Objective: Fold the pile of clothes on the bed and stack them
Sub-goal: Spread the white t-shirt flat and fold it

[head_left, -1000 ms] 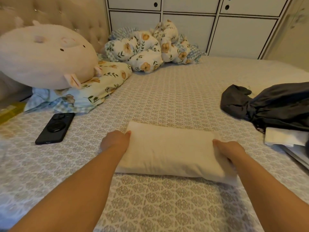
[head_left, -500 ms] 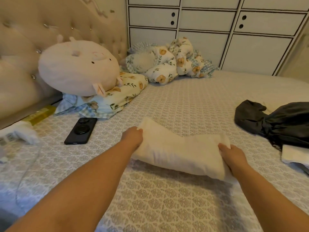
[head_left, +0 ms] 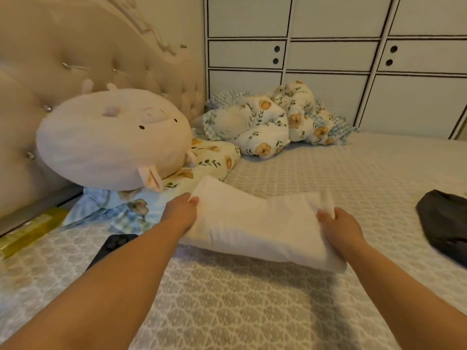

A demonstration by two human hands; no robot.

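A folded cream-white garment hangs just above the patterned bed sheet, held at both ends and sagging in the middle. My left hand grips its left end near the floral pillow. My right hand grips its right end, with a corner of cloth sticking up above the fingers. A dark grey garment lies crumpled at the right edge, partly cut off by the frame.
A round plush pig rests on a floral pillow by the tufted headboard. A black phone lies under my left forearm. A bunched floral quilt sits against white cabinets. A yellow pack lies at left.
Both hands have lifted the folded white garment off the bed and carried it left, toward the pillow. My view has swung left, so the dark garment has slid to the frame's edge.
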